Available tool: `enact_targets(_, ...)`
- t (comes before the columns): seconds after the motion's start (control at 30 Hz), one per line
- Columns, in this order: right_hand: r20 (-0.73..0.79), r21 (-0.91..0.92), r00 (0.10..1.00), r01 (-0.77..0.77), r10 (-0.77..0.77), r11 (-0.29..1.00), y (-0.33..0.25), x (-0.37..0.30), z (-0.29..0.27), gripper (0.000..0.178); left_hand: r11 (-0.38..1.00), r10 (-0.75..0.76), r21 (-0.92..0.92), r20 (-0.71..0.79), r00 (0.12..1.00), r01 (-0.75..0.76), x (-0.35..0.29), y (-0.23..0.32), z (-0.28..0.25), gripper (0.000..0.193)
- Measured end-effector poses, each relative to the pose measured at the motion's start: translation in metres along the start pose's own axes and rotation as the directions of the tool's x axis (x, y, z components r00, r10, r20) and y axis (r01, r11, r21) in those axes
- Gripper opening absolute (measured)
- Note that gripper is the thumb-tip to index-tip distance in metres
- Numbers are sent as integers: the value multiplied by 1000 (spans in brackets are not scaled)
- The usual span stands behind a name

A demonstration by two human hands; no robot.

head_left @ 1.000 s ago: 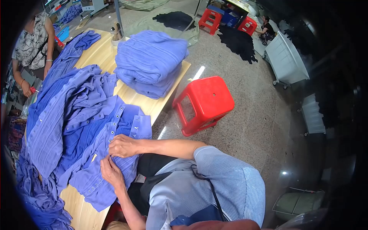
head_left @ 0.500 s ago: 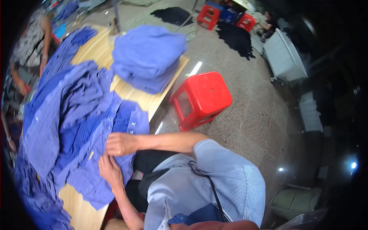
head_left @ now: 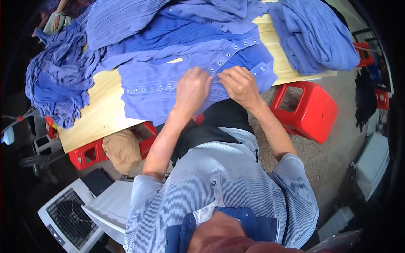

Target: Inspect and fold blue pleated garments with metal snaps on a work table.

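Note:
A blue-violet crinkled garment (head_left: 154,99) with rows of ring-shaped fasteners lies across the near edge of the wooden table (head_left: 107,111). My left hand (head_left: 193,89) is closed on the middle of it, fingers pinched at the fastener strip. Close beside it, my right hand (head_left: 240,85) pinches the same strip with thumb and fingertips. The fingertips of both hands nearly meet, and whatever bit of fastener lies between them is hidden. Part of the garment hangs over the table edge towards my lap.
More blue-violet cloth (head_left: 59,90) is heaped at the left, and a folded pile (head_left: 314,36) stands at the right. Beyond the table's right edge is a red stool (head_left: 322,111). Another red stool (head_left: 80,158) with a tan cloth (head_left: 122,151) sits under the left side. Another person's hand (head_left: 55,22) shows far left.
My head view has turned, so table and garment now lie straight ahead rather than to the left. Both hands remain at the fastener strip, their fingertips still close together.

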State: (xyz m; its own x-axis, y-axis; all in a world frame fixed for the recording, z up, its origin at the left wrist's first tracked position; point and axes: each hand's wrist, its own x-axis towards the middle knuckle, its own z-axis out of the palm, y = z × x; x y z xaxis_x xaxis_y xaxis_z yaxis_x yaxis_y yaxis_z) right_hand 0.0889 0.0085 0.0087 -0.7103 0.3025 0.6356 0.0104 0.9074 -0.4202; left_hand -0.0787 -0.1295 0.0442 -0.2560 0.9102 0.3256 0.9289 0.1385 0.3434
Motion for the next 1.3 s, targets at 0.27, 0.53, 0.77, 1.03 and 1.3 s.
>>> enact_targets(0.27,52,-53,998,-14,17,999,7,1,1,14,991,-131,6,6,991,130,16,17,8,23)
enact_targets(0.53,27,38,995,-97,96,995,10,11,3,9,999,-20,-41,-137,990,14,7,-1,25,15)
enact_targets(0.77,103,59,972,-219,212,974,6,25,5,10,982,-49,-188,-240,969,3,7,-4,32,13)
enact_targets(1.03,72,13,987,-144,143,989,11,26,11,9,932,-130,-360,-208,969,48,4,-14,36,12)
enact_targets(1.3,87,-33,991,-94,97,995,15,29,10,10,929,-82,-370,-217,973,-4,4,-17,37,11)
